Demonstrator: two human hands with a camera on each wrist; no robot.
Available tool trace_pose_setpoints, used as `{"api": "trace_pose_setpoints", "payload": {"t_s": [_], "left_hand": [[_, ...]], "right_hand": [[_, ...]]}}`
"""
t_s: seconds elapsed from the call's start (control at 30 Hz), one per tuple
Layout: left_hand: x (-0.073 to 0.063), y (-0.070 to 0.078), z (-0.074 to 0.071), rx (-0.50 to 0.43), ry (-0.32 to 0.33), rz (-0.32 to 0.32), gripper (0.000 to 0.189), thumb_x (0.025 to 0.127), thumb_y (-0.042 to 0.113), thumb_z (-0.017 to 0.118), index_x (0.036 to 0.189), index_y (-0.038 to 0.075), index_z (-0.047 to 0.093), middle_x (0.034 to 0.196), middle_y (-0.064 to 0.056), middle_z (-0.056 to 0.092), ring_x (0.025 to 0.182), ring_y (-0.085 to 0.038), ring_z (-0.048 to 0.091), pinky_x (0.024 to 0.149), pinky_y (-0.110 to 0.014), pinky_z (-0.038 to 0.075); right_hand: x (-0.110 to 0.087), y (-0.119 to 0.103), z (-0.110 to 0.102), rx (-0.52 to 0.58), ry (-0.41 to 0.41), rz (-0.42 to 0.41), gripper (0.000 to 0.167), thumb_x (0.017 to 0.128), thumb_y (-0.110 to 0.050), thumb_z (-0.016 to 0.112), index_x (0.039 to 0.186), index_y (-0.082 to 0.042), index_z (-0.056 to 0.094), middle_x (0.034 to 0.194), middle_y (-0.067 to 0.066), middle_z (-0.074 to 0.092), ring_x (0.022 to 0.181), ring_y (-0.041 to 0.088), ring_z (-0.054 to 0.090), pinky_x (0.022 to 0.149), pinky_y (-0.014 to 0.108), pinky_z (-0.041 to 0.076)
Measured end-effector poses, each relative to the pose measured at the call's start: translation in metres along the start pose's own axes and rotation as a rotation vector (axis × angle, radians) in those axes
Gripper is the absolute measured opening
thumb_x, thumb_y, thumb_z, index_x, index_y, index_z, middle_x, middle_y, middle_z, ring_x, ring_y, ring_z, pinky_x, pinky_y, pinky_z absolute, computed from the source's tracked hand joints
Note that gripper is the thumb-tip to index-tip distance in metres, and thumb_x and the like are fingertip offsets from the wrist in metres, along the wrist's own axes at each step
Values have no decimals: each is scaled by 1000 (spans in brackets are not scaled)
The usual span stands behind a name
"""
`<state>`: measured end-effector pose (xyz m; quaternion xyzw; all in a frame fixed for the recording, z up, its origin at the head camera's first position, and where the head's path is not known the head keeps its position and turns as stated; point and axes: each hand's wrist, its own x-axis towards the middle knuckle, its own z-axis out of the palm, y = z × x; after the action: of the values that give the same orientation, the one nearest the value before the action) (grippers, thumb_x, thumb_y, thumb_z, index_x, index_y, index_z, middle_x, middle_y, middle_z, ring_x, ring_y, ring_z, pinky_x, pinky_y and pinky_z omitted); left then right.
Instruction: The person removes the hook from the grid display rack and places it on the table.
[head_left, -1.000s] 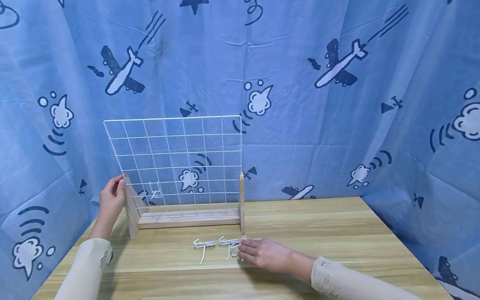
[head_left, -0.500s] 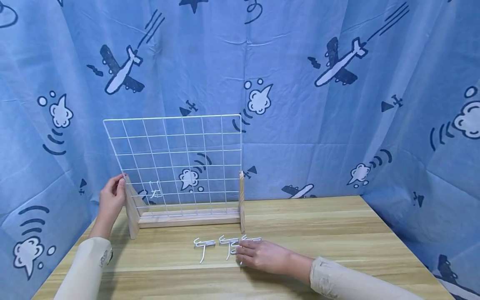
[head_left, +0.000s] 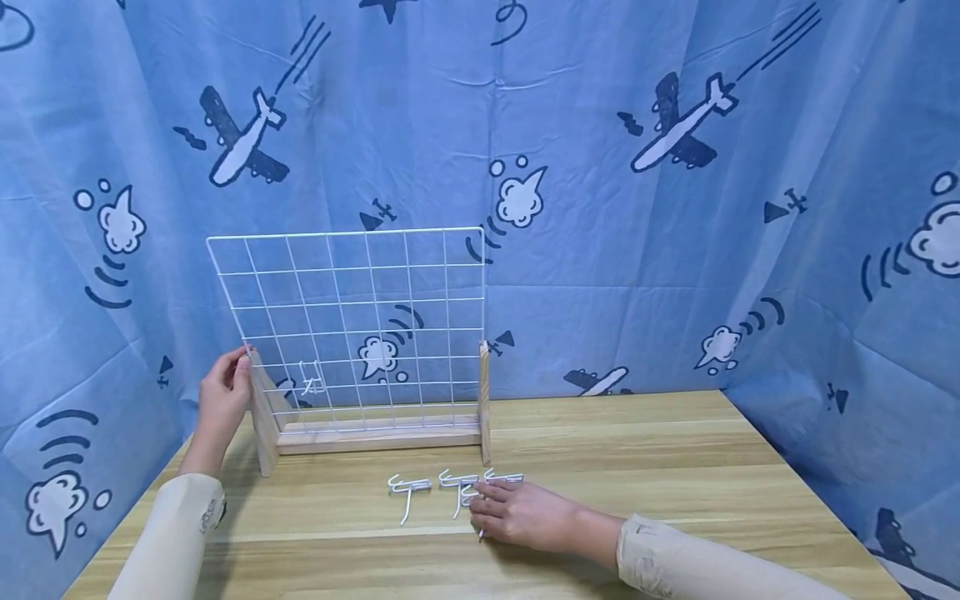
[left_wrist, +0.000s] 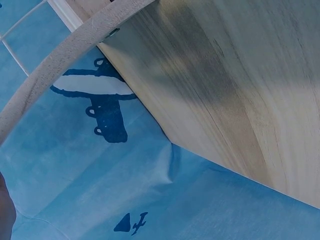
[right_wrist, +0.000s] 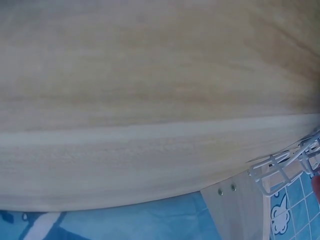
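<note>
A white wire grid panel stands upright in a wooden base. My left hand grips the top of the base's left wooden upright. One small white hook hangs low on the grid's left side. In front of the base, several white wire hooks lie in a row, among them a left hook and a middle hook. My right hand is at the row's right end, its fingers pinching a hook that they mostly cover. Hooks show beside a fingertip in the right wrist view.
The wooden table extends to the right of the stand and toward the front. A blue curtain with airplane prints encloses the back and both sides. The base's right upright stands just behind the hooks.
My right hand has shifted slightly left along the row, uncovering more of the rightmost hook behind its fingers. My left hand keeps its grip on the upright.
</note>
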<state>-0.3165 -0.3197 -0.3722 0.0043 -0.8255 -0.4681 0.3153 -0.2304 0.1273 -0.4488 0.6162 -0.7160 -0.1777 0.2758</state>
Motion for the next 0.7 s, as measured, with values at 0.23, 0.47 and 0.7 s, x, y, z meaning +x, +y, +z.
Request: {"api": "trace_pose_setpoints", "payload": {"t_s": [0.23, 0.47, 0.7], "left_hand": [[0, -1, 0, -12, -1, 8, 40, 104, 22, 40, 131, -5, 51, 133, -20, 56, 115, -12, 52, 97, -11, 41], [-1, 3, -1, 4, -15, -21, 42, 105, 24, 37, 134, -4, 49, 135, -20, 53, 121, -25, 50, 105, -27, 41], [-1, 3, 0, 4, -12, -17, 42, 105, 23, 38, 133, -5, 49, 134, -22, 54, 119, -28, 50, 102, -19, 41]], "right_hand": [[1, -1, 2, -38, 33, -6, 24, 94, -31, 60, 112, -18, 68, 118, -1, 67, 114, 21, 61, 99, 30, 48], [1, -2, 5, -47, 49, 4, 24, 94, -34, 59, 110, -19, 68, 117, -2, 67, 113, 21, 61, 97, 32, 49], [0, -2, 4, -50, 29, -1, 26, 96, -36, 57, 112, -18, 68, 118, -2, 67, 114, 21, 60, 97, 31, 49]]}}
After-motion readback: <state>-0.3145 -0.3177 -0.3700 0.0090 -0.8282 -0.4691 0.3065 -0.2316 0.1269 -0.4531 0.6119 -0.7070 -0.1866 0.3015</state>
